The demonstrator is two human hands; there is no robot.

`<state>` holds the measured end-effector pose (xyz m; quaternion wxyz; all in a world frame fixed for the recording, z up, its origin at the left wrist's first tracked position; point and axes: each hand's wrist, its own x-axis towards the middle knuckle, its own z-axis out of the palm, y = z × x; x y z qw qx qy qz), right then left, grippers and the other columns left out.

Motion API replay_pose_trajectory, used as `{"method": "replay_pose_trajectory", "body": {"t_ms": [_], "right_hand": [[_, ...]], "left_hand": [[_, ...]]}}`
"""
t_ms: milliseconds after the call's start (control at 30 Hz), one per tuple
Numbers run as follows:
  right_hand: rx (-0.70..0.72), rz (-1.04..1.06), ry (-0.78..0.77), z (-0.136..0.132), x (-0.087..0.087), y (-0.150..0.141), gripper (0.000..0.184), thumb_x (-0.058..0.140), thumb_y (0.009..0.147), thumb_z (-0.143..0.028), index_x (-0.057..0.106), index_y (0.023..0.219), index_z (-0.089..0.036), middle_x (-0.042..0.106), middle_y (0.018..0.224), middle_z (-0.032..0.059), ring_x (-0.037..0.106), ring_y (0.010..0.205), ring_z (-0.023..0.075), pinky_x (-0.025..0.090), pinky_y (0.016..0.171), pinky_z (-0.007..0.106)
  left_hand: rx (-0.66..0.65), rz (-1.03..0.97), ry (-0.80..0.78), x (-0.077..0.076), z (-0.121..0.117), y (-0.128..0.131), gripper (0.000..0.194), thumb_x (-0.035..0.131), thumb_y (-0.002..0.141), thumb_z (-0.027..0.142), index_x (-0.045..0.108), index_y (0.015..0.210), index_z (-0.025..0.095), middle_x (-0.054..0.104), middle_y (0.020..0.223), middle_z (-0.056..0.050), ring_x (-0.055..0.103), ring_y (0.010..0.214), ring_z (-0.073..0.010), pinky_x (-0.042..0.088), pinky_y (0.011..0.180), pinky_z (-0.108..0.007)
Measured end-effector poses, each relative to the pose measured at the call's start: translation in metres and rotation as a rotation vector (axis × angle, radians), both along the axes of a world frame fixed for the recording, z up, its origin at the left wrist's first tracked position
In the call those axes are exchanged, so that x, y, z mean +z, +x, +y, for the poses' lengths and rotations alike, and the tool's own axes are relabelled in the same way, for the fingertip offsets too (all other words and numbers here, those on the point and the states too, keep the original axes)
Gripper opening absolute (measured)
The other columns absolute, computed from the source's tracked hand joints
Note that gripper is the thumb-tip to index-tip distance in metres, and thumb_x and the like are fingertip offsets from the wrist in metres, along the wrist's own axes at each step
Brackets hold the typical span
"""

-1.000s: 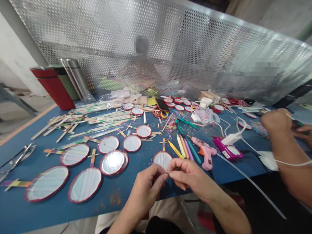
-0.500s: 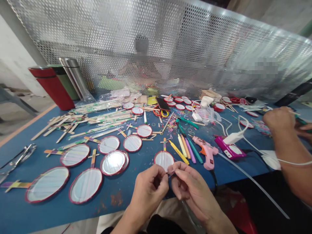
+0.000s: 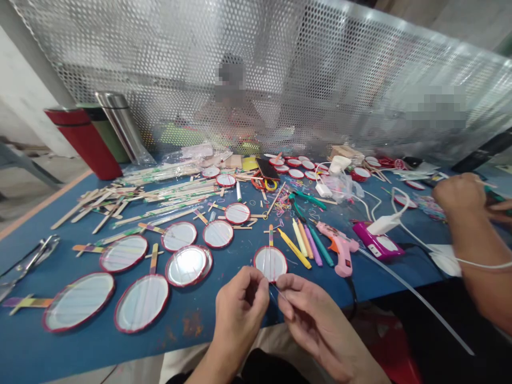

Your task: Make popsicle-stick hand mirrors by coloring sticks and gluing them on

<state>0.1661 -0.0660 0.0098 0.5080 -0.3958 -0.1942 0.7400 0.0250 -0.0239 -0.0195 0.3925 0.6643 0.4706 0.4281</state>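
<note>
The left hand point(image 3: 242, 306) and the right hand point(image 3: 318, 320) are pinching a thin strand point(image 3: 280, 293) above the near edge of the bench point(image 3: 100, 346); its ends are disappearing under the fingertips. A red-rimmed disc point(image 3: 271, 262) is lying just beyond both hands, its stick handle point(image 3: 271, 234) pointing toward the far edge. A pink glue gun point(image 3: 340, 250) is resting beyond the right hand.

Ctr disc point(image 3: 271, 262) is L of markers point(image 3: 305, 240), glue gun point(image 3: 343, 253) R.
</note>
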Motion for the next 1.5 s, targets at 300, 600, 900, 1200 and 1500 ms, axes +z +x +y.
{"method": "replay_pose_trajectory", "body": {"t_ms": [300, 600, 900, 1200, 1500], "right_hand": [[-0.005, -0.009, 0.144, -0.011, -0.009, 0.0, 0.024, 0.074, 0.082, -0.036, 0.06, 0.078, -0.016, 0.026, 0.046, -0.0134, 0.018, 0.037, -0.0007, 0.015, 0.036, 0.01], [0.141, -0.007, 0.094, -0.016, -0.016, 0.005, 0.027, 0.067, 0.083, -0.038, 0.072, 0.093, -0.013, 0.07, 0.063, 0.0054, 0.046, 0.027, 0.0038, 0.017, 0.025, 0.011], [0.176, -0.309, 0.083, -0.021, -0.017, 0.029, 0.053, 0.077, 0.074, -0.051, 0.072, 0.111, -0.013, 0.056, 0.037, -0.0042, 0.033, 0.023, 0.0016, 0.016, 0.026, 0.009], [-0.119, -0.41, 0.149, -0.011, -0.019, 0.043, 0.039, 0.075, 0.078, -0.043, 0.075, 0.108, -0.018, 0.047, 0.029, -0.0063, 0.028, 0.022, 0.0014, 0.017, 0.031, 0.012], [-0.207, -0.85, 0.271, 0.003, -0.016, 0.043, 0.034, 0.073, 0.079, -0.046, 0.078, 0.096, -0.017, 0.053, 0.036, -0.003, 0.041, 0.026, 0.0079, 0.029, 0.03, 0.019]], "left_hand": [[-0.094, 0.143, 0.112, 0.004, 0.001, 0.004, 0.018, 0.049, 0.081, 0.02, 0.054, 0.063, 0.02, 0.052, 0.051, 0.006, 0.046, 0.046, -0.0071, 0.033, 0.047, -0.016], [-0.294, 0.072, 0.093, 0.012, -0.002, -0.003, 0.014, 0.052, 0.074, 0.015, 0.053, 0.061, 0.02, 0.054, 0.051, 0.005, 0.048, 0.047, -0.0076, 0.034, 0.047, -0.016], [-0.268, 0.076, 0.326, 0.008, 0.001, -0.004, 0.017, 0.063, 0.084, 0.019, 0.059, 0.067, 0.019, 0.062, 0.06, 0.003, 0.054, 0.058, -0.0111, 0.038, 0.055, -0.02], [0.071, 0.016, 0.121, 0.001, 0.009, -0.005, 0.012, 0.048, 0.093, 0.023, 0.059, 0.094, 0.022, 0.061, 0.086, -0.001, 0.057, 0.079, -0.0164, 0.046, 0.073, -0.027], [0.102, -0.026, 0.067, -0.002, 0.01, -0.003, 0.014, 0.044, 0.094, 0.023, 0.056, 0.1, 0.021, 0.059, 0.094, -0.003, 0.057, 0.085, -0.0168, 0.046, 0.078, -0.03]]}}
